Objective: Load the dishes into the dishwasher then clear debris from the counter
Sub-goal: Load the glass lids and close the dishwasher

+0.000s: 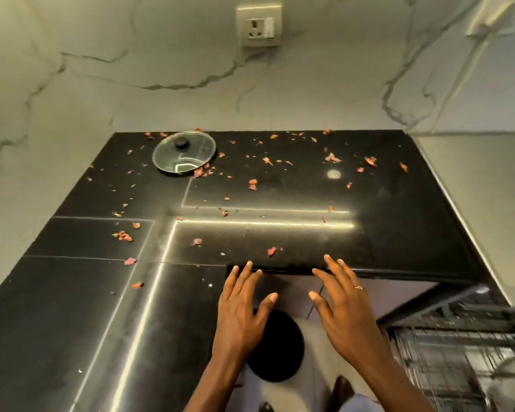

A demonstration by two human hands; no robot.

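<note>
Debris: dried pink-orange petal bits, scattered all over the black counter. Densest toward the back by the marble wall, with a few flakes near the front edge and more on the left section. A glass lid with a black knob lies flat at back left, with petal bits touching its front rim.

My left hand is palm down, fingers straight and spread, the tips at the counter's front edge. It holds nothing. My right hand is the same: palm down, fingers splayed, tips over the same edge, just right of the left hand. There is a ring on one finger and nothing is pinched. Can't tell if the tips actually press on the stone or hover. The nearest flake sits just beyond the tips, between the two hands.

The dishwasher rack is pulled out at lower right, below counter level; its wire is blurred and its contents are unclear. A wall socket is up top.
</note>
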